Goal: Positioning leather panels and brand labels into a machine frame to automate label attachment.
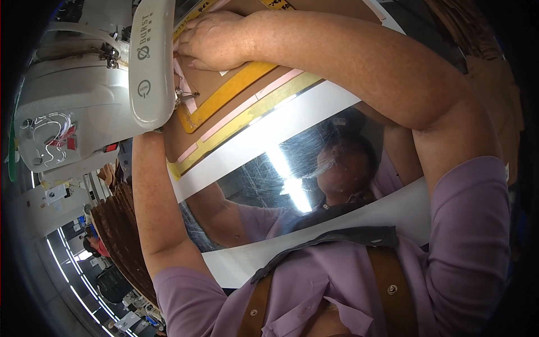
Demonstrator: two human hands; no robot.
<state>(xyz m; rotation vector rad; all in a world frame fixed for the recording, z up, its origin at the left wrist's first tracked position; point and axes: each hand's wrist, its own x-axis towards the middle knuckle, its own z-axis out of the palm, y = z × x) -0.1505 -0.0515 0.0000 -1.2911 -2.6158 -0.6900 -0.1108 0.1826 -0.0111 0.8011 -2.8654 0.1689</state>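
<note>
My right hand [216,42] reaches across from the right and lies palm down on a brown sheet [224,84], fingers stretched toward the machine. Yellow strips [227,96] and pale pink strips [275,84] run along this sheet. Close by my fingertips is the white head of a sewing machine [152,62], with small metal parts [182,96] by the sheet's left side. My left forearm [151,196] goes up behind the machine head, which hides my left hand. Whether that hand holds anything does not show.
A shiny, scratched plate [252,185] with a white border [236,154] lies between my arms and reflects light. Brown layered material [120,241] hangs at the lower left. More brown sheets [466,28] stand at the upper right. The machine's body [73,106] fills the upper left.
</note>
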